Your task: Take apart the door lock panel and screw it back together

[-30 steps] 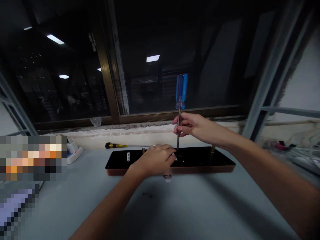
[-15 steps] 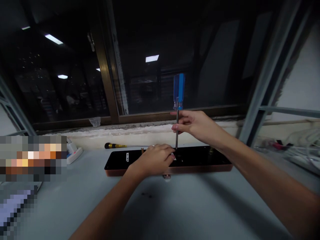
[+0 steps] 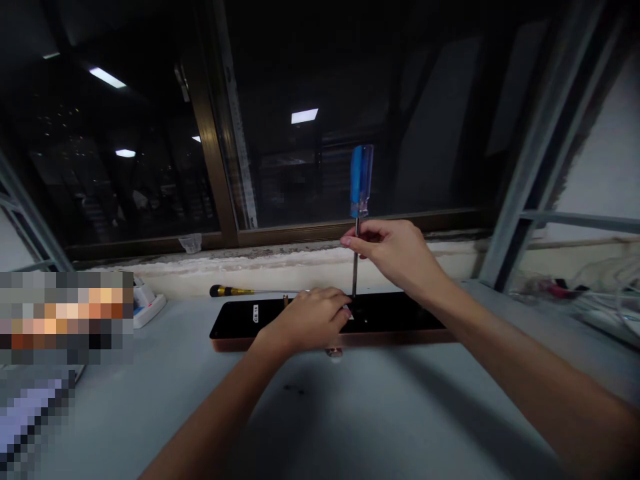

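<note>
A screwdriver [image 3: 361, 177] with a blue and clear handle stands upright, its tip down at the black top of a long, flat fixture [image 3: 395, 312] with copper-coloured sides. Around the shaft, below the handle, the thumb and fingers of my right hand [image 3: 390, 248] are pinched. My left hand [image 3: 317, 317] rests on the fixture's middle, fingers bent and closed beside the screwdriver tip. What lies under those fingertips is hidden. A white label [image 3: 256, 313] marks the fixture's left part, and a small brass post [image 3: 285, 301] stands near my left hand.
Behind the fixture lies a second screwdriver [image 3: 230, 291] with a yellow and black handle. A white power strip [image 3: 150, 307] is at the left, beside a blurred-out area. A window [image 3: 300, 173] and sill are behind. Metal frame posts [image 3: 520, 200] and loose cables [image 3: 590, 287] are at right.
The screwdriver has turned about its own axis, its bright blue side going from right to left. My right fingers have rolled on the shaft. My left hand stays in place.
</note>
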{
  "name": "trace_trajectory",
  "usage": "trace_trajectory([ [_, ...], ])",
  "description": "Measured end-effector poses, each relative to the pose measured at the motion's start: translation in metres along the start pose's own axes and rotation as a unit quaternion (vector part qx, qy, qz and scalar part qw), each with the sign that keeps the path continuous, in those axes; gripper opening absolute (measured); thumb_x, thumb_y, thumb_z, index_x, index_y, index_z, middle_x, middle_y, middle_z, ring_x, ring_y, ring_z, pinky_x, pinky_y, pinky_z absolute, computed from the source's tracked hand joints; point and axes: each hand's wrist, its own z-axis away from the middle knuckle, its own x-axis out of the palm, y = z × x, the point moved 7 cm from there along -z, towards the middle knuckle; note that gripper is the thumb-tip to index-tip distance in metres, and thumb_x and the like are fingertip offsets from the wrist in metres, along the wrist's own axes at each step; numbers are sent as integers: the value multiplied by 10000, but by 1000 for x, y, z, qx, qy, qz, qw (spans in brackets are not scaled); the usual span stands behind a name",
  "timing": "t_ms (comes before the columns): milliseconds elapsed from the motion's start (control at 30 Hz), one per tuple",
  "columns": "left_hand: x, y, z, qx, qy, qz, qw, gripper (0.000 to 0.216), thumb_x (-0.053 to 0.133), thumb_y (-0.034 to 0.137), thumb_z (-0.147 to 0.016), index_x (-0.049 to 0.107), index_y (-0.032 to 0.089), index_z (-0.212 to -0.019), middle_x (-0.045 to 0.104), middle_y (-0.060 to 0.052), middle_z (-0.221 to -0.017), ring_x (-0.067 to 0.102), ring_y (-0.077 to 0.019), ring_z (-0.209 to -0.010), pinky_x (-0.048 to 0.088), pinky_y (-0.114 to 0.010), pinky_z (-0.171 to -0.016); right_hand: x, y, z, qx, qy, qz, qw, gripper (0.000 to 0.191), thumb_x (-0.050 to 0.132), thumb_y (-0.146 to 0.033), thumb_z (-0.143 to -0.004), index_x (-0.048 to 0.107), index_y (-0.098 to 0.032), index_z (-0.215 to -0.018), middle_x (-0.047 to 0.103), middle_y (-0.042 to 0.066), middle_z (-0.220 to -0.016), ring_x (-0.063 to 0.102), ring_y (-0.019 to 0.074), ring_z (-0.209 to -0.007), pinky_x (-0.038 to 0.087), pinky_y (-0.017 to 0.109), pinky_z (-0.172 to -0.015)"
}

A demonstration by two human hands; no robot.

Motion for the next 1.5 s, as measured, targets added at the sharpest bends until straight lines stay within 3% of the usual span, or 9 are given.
trace_trajectory([
  [133,2,-1,0,1,-1,0,1000,351,313,257,-893,525,150,-1152,565,-68,-1193,501,-214,-1094,386,-370,-930,-2,5,0,29,-12,-95,995,171,624,-304,-660,586,-191,-782,622,14,-633,556,153,-569,446,307,-632],
  [267,1,-1,0,-2,0,-2,1000,352,315,254,-892,525,143,-1152,568,-73,-1184,506,-222,-1082,397,-386,-913,4,8,0,71,-26,-208,975,156,584,-187,-669,512,-201,-807,640,16,-659,601,160,-631,461,273,-578],
  [500,2,-1,0,1,1,3,1000,358,305,261,-894,523,148,-1155,563,-73,-1197,494,-216,-1100,379,-386,-937,5,7,2,116,-48,-258,958,44,522,-139,-680,541,-171,-703,666,63,-769,604,150,-732,449,238,-572],
  [600,3,-2,0,6,2,2,1000,354,302,263,-894,519,158,-1154,561,-69,-1199,490,-208,-1108,373,-375,-945,4,8,1,99,-46,-217,970,46,504,-179,-691,550,-174,-688,658,55,-773,592,154,-719,452,253,-565],
  [700,2,-1,0,6,1,-1,1000,349,306,254,-893,522,147,-1145,567,-74,-1189,497,-204,-1097,376,-364,-942,-2,6,-1,50,-16,-66,996,71,559,-261,-675,564,-191,-670,630,32,-701,577,168,-666,442,276,-553],
  [833,1,0,0,5,0,-6,1000,344,316,246,-890,524,139,-1142,574,-78,-1172,504,-212,-1081,379,-371,-934,-7,4,-2,37,-14,50,998,121,627,-307,-645,586,-204,-694,614,16,-609,589,189,-614,435,315,-595],
  [1033,1,0,1,2,7,1,1000,349,322,241,-891,524,122,-1150,569,-85,-1179,503,-213,-1085,376,-362,-940,-1,6,-5,18,-84,-83,993,289,628,-224,-662,544,-190,-937,621,-3,-569,614,180,-582,482,316,-594],
  [1233,1,-1,1,0,1,2,1000,334,320,245,-891,525,150,-1136,571,-71,-1174,504,-205,-1084,378,-359,-937,-1,4,-3,57,-80,-191,977,280,645,-179,-645,502,-211,-882,565,-27,-546,619,177,-624,514,312,-596],
  [1500,2,-3,1,-12,4,17,1000,330,324,261,-884,523,156,-1125,576,-71,-1158,507,-210,-1073,383,-356,-923,-11,0,-2,81,-63,-214,971,306,645,-172,-639,509,-218,-910,544,-26,-530,611,189,-631,516,321,-590],
])
